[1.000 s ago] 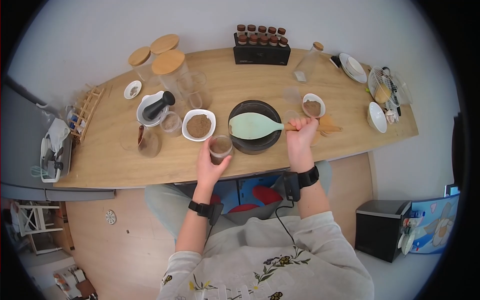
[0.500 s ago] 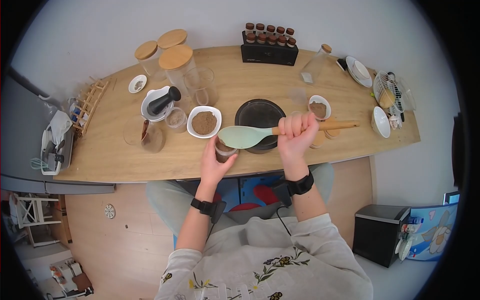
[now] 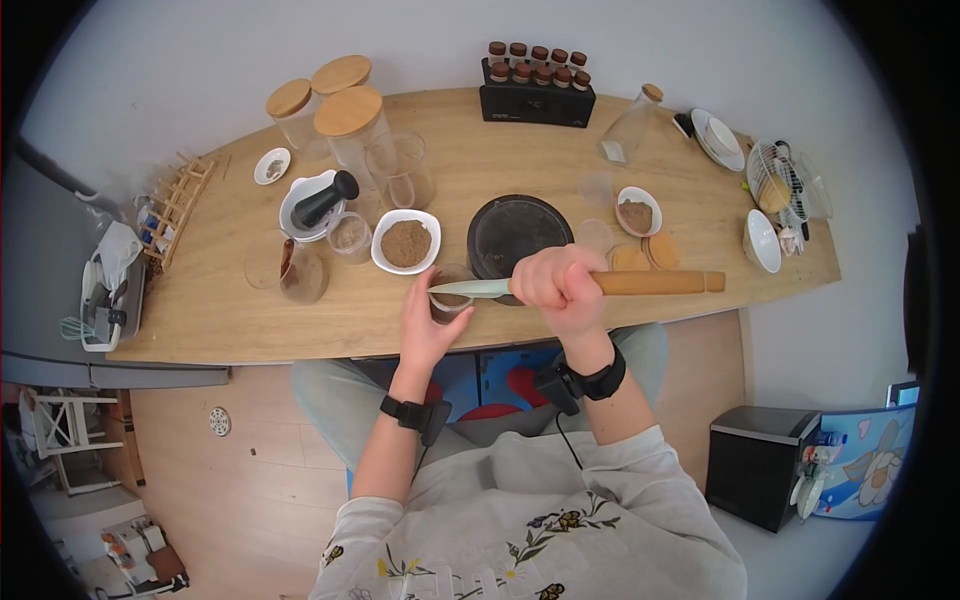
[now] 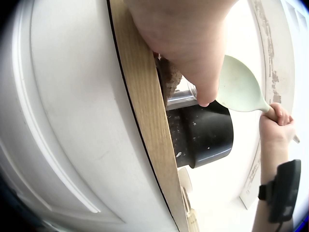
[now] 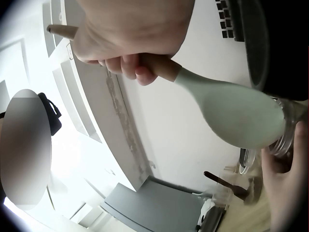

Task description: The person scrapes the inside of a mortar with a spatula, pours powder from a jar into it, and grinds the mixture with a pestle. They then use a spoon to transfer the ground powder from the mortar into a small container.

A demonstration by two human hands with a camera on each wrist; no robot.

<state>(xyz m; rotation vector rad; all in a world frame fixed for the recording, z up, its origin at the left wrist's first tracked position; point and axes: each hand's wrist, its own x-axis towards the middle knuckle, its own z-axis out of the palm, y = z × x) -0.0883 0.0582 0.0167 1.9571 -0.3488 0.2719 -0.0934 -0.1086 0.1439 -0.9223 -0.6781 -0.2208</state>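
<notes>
My right hand (image 3: 562,290) is wrapped round the wooden handle (image 3: 660,283) of a pale green spatula (image 5: 241,113). In the head view the blade is turned edge-on, its tip over the mouth of a small clear jar (image 3: 452,303) of brown powder. In the right wrist view the blade's end meets the jar's rim. Fingers and thumb of my left hand (image 3: 428,325) grip that jar near the table's front edge. Close by on the right stands a round black pot (image 3: 520,235), partly behind my right hand. A white bowl of brown powder (image 3: 406,244) sits just behind the jar.
Left on the table (image 3: 200,320) are a mortar with black pestle (image 3: 325,200), clear containers and lidded jars (image 3: 350,112). A black spice rack (image 3: 536,105) stands at the back. To the right are a small powder bowl (image 3: 638,212), wooden lids (image 3: 662,251), a corked bottle (image 3: 628,130) and a wire basket (image 3: 775,180).
My right hand and the spatula have moved left and toward the table's front, from over the pot to the jar. The blade has turned edge-on. My left hand still holds the jar.
</notes>
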